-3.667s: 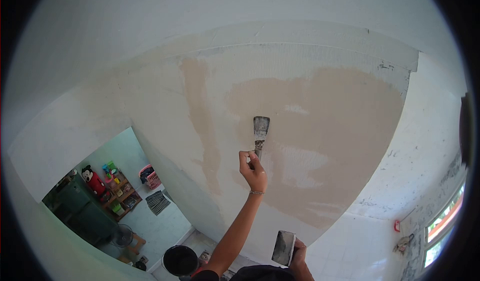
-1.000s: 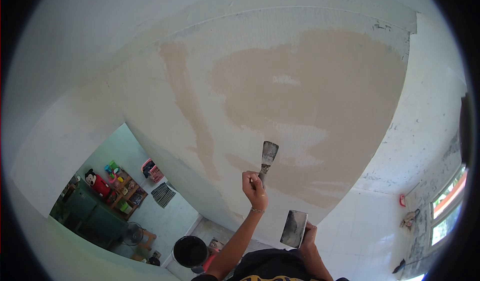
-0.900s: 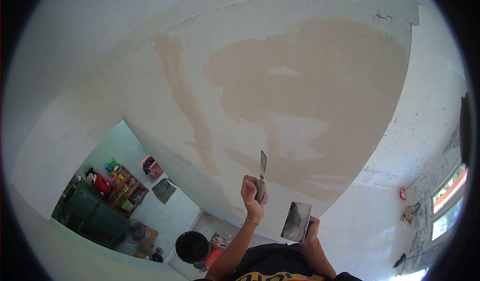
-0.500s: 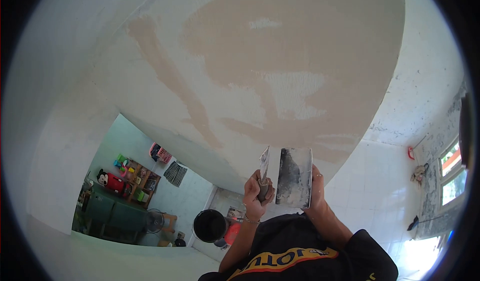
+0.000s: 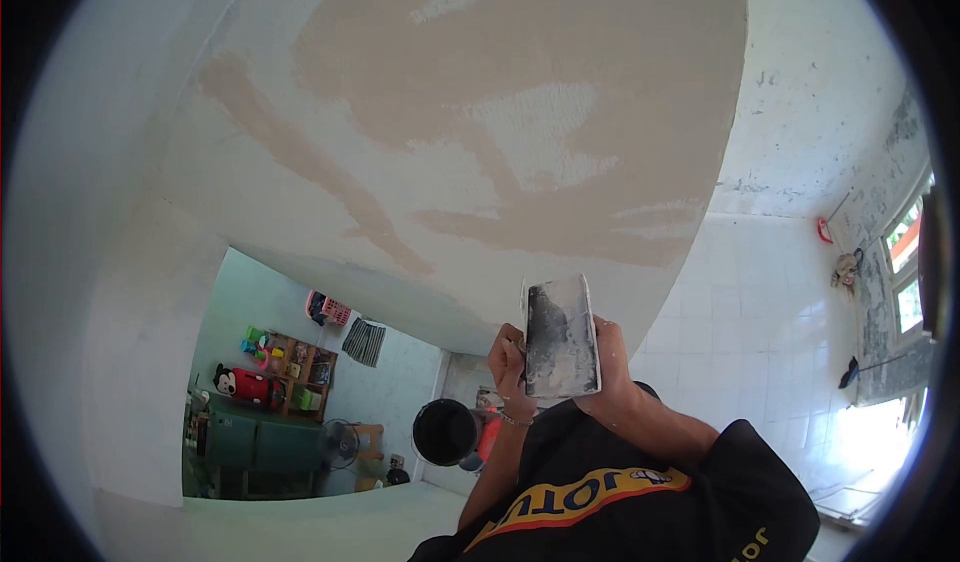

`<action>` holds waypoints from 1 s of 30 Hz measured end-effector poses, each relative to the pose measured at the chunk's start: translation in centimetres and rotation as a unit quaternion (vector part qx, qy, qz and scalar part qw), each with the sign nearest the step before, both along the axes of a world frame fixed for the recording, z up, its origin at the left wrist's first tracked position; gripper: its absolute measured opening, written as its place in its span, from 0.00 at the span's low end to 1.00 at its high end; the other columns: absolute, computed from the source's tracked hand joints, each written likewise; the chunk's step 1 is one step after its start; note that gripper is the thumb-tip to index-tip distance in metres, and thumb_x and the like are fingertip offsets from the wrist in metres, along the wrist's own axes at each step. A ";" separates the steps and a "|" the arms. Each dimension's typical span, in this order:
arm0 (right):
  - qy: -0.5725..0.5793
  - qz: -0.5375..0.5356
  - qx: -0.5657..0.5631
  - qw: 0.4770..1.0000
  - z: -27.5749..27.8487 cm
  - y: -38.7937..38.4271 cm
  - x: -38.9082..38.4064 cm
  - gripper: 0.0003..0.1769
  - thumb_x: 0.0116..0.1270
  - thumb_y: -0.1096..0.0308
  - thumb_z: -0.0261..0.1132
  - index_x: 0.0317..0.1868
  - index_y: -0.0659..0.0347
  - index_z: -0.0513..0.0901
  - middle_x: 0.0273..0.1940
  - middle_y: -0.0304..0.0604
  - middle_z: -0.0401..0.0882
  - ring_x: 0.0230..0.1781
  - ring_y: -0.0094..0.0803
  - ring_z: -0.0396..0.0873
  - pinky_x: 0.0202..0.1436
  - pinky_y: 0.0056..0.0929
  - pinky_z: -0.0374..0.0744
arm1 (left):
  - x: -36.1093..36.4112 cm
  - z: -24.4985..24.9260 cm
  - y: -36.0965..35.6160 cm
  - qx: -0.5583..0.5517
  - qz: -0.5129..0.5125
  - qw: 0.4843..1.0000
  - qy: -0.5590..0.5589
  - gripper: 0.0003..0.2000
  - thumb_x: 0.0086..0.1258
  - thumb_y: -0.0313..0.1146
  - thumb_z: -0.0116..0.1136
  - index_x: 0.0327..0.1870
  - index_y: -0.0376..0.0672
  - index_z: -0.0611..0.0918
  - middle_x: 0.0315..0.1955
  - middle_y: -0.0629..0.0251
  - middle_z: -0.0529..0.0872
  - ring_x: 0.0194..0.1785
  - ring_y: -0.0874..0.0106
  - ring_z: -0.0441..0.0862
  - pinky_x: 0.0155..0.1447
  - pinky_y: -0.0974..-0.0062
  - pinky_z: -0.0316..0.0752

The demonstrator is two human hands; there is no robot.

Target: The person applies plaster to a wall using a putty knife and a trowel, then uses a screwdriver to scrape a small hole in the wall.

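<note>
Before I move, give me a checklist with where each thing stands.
1. Metal plate gripped by right hand: ok.
2. Left hand closed, beside the plate: ok.
3. Putty knife blade clean: cannot tell, mostly hidden behind the plate.
4. Bucket open at the top: ok.
5. Bucket contents sufficient: cannot tell, dark inside.
6. Beige coat on the wall unbroken: not ok, pale gaps show.

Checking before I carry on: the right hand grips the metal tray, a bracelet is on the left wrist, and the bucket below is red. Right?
No, the bucket is black; the head view shows it, with something red beside it. The rest stands: the right hand grips the metal tray, and a bracelet is on the left wrist.
</note>
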State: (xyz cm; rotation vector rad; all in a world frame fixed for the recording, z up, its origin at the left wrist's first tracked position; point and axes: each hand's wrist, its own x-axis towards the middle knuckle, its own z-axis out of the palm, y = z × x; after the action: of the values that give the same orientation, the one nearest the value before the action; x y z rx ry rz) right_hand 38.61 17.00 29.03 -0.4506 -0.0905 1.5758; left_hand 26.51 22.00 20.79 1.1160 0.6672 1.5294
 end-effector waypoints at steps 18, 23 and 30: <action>-0.067 0.068 0.090 0.991 -1.2 -0.9 1.0 0.14 0.71 0.71 0.52 0.47 0.72 0.79 0.40 0.48 0.83 0.37 0.35 0.85 0.41 0.33 0.86 | -3.9 0.9 -0.7 0.054 0.042 0.990 0.127 0.23 0.77 0.54 0.51 0.33 0.40 0.71 0.19 0.72 0.69 0.16 0.84 0.61 0.19 0.84 0.54; 0.055 0.064 0.000 0.996 0.6 -1.0 0.6 0.18 0.73 0.65 0.48 0.48 0.69 0.79 0.40 0.48 0.84 0.37 0.36 0.85 0.40 0.34 0.85 | -5.1 0.4 -1.7 -0.042 -0.030 0.997 -0.054 0.18 0.79 0.47 0.48 0.45 0.37 0.72 0.25 0.66 0.77 0.20 0.81 0.63 0.25 0.82 0.58; -0.012 -0.060 -0.005 0.998 1.9 0.0 -2.3 0.18 0.76 0.67 0.43 0.52 0.69 0.76 0.42 0.50 0.83 0.39 0.36 0.86 0.42 0.33 0.88 | -3.9 -2.1 -1.6 -0.004 0.053 0.998 -0.032 0.18 0.81 0.45 0.45 0.33 0.40 0.71 0.23 0.73 0.67 0.19 0.84 0.58 0.24 0.83 0.57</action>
State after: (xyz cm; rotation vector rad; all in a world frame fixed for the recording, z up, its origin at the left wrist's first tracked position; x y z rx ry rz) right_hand 36.28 16.97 30.96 -0.4746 -0.0724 1.4534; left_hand 22.59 20.39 18.71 1.0352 0.6966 1.6449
